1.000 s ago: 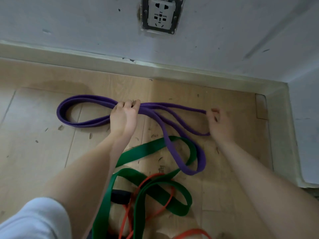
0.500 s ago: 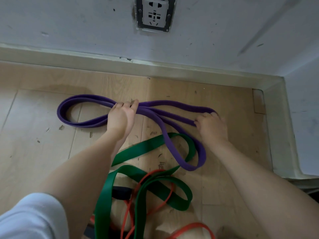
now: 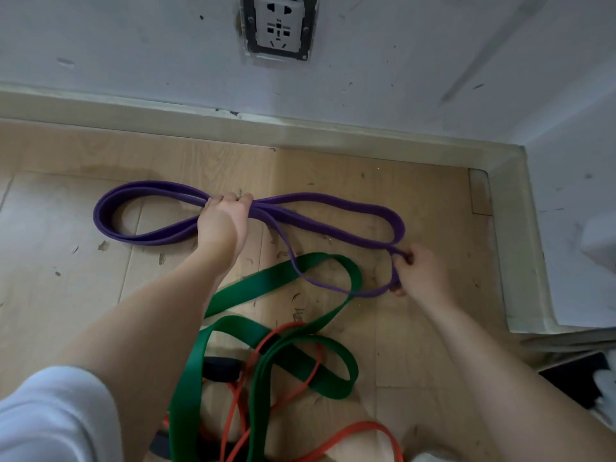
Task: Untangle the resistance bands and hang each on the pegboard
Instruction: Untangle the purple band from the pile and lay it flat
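While the purple band (image 3: 333, 203) lies spread in loops across the wooden floor (image 3: 60, 295) near the baseboard (image 3: 133, 110), the left hand (image 3: 223, 221) grips it about the middle, fingers curled over a gathered bunch of its strands. To the left of that grip a doubled loop of the band lies flat on the boards; to the right a wider loop runs out toward the corner of the room and bends back. The right hand (image 3: 416, 271) pinches the band where that far loop comes round, thumb and fingers closed on the strand, which passes through the hand and shows again just below it. From there a thin run of purple goes back leftward, crossing over the upper curve of the green band (image 3: 276, 285), and rises to the left hand's bunch.

The green band lies nearer the person, below both hands, in wide flat folds between the forearms. An orange band (image 3: 300, 381) threads through those folds and another stretch of orange curves along the bottom edge of the view. A black handle (image 3: 221, 370) lies in the tangle beside the green strap. Neither hand touches the green or orange bands.

On the white wall (image 3: 400, 61) above the baseboard sits a power socket (image 3: 280, 26). A white sleeve (image 3: 50, 418) covers the left upper arm at the lower left.
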Demonstrator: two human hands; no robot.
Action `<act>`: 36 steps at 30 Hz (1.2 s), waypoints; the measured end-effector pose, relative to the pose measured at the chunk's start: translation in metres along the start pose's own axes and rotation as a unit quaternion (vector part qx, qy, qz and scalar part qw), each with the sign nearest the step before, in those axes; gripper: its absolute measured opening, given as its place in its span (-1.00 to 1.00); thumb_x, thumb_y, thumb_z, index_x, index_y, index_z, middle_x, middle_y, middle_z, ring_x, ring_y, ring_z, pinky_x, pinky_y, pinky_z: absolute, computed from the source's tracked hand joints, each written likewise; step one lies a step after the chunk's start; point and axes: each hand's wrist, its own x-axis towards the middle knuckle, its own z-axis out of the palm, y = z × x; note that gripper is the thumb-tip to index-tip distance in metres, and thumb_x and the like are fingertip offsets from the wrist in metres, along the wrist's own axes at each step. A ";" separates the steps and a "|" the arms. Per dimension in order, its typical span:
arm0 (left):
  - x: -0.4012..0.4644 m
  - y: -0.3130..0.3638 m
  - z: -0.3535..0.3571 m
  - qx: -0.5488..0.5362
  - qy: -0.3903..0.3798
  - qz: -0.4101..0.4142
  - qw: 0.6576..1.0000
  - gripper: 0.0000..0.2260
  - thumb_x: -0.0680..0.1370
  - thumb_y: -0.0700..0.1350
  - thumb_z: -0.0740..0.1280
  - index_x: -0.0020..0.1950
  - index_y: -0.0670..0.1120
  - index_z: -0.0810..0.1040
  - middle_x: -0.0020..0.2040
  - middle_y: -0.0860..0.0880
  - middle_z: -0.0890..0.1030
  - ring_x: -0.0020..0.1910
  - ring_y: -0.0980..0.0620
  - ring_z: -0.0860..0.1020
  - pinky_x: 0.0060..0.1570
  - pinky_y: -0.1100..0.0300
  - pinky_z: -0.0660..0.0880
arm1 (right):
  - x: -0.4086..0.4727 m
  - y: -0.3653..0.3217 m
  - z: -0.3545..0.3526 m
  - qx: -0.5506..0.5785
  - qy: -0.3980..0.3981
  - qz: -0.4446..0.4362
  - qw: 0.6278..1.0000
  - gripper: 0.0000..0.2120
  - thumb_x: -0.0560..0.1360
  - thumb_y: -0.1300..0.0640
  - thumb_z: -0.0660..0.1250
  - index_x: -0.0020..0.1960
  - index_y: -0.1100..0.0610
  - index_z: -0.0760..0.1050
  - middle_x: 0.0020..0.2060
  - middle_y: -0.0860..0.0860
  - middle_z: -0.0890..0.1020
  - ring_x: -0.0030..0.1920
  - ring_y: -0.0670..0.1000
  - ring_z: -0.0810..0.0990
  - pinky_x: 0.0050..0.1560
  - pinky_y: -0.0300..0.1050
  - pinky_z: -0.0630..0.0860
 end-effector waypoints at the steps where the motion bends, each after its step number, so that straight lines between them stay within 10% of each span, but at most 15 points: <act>1: 0.001 0.001 0.000 -0.001 -0.003 -0.002 1.000 -0.48 0.47 -0.36 0.29 0.39 -0.10 0.25 0.24 -0.17 0.45 0.28 -0.20 0.37 0.24 -0.07 0.37 | 0.005 -0.002 -0.005 -0.004 0.028 -0.016 0.999 -0.90 0.58 0.13 0.20 -0.02 0.11 0.47 -0.25 0.05 0.62 -0.34 0.00 0.64 -0.35 -0.13 0.56; 13: 0.011 0.000 0.000 -0.044 -0.016 -0.020 0.999 -0.57 0.50 -0.35 0.25 0.33 -0.07 0.31 0.14 -0.15 0.47 0.19 -0.19 0.41 0.16 -0.10 0.44 | 0.054 -0.011 -0.001 0.145 0.094 -0.023 0.985 -0.77 0.59 0.22 0.14 0.17 -0.01 0.39 0.18 0.01 0.49 0.08 0.03 0.53 -0.08 -0.12 0.51; 18: 0.014 -0.001 -0.002 -0.040 -0.024 -0.015 0.999 -0.57 0.50 -0.36 0.24 0.33 -0.08 0.32 0.09 -0.17 0.49 0.11 -0.20 0.46 0.11 -0.10 0.49 | 0.030 0.003 0.000 -0.085 0.035 -0.122 0.988 -0.52 0.53 0.38 0.09 0.36 -0.01 0.32 0.40 0.03 0.31 0.26 0.06 0.43 0.08 -0.06 0.53; 32: 0.016 0.003 0.001 -0.014 -0.026 -0.030 0.999 -0.54 0.48 -0.37 0.27 0.32 -0.08 0.30 0.10 -0.18 0.47 0.11 -0.22 0.47 0.09 -0.09 0.50 | 0.028 0.020 0.009 -0.151 0.074 -0.126 0.978 -0.80 0.59 0.19 0.12 0.15 0.15 0.45 0.01 0.11 0.58 -0.07 0.10 0.56 -0.19 -0.07 0.47; 36: 0.020 0.000 0.005 -0.019 -0.026 -0.031 0.999 -0.57 0.51 -0.35 0.26 0.33 -0.07 0.29 0.09 -0.18 0.47 0.10 -0.21 0.48 0.10 -0.11 0.50 | 0.038 -0.007 -0.001 -0.089 0.153 -0.117 0.977 -0.65 0.56 0.07 0.22 0.32 0.11 0.36 0.27 0.12 0.44 0.24 0.15 0.46 0.14 0.02 0.48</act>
